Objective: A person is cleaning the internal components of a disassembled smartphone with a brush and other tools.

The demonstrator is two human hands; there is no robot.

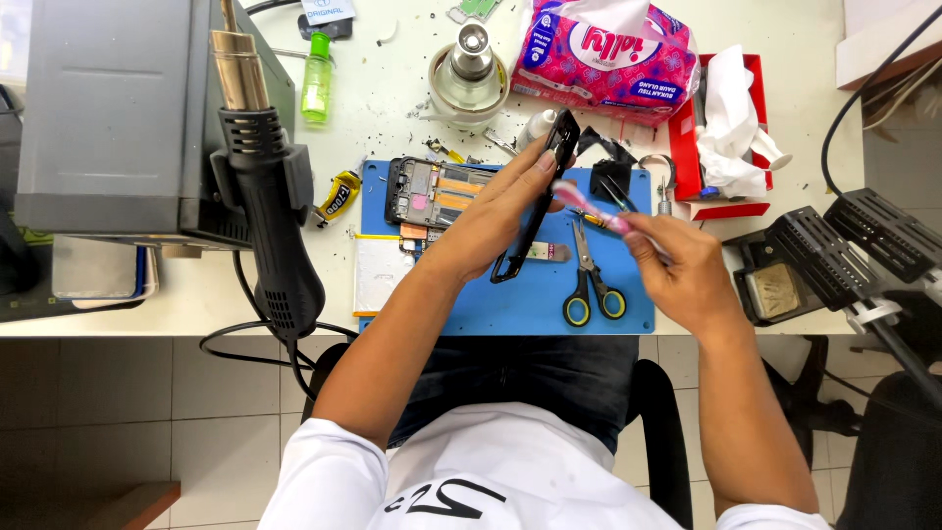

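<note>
A: Far left, a grey box-shaped unit (108, 108) is cut off by the picture's edge, and the hot-air gun (265, 186) clipped to its side hides part of it; its cable drops below the desk (196, 304).

B: On the blue mat (510, 304), an opened phone body (432, 191) is partly covered by the left forearm. Small parts around it are too tiny to make out.

A: The left hand (491, 216) is closed around a black phone frame (538, 206), held tilted above the mat, thumb on its upper end.

B: The right hand (677, 270) pinches a pink-handled tool (589, 201), blurred, its tip at the frame. Scissors (589, 285) lie below. A soldering stand (824, 255) sits far right, partly cropped.
</note>
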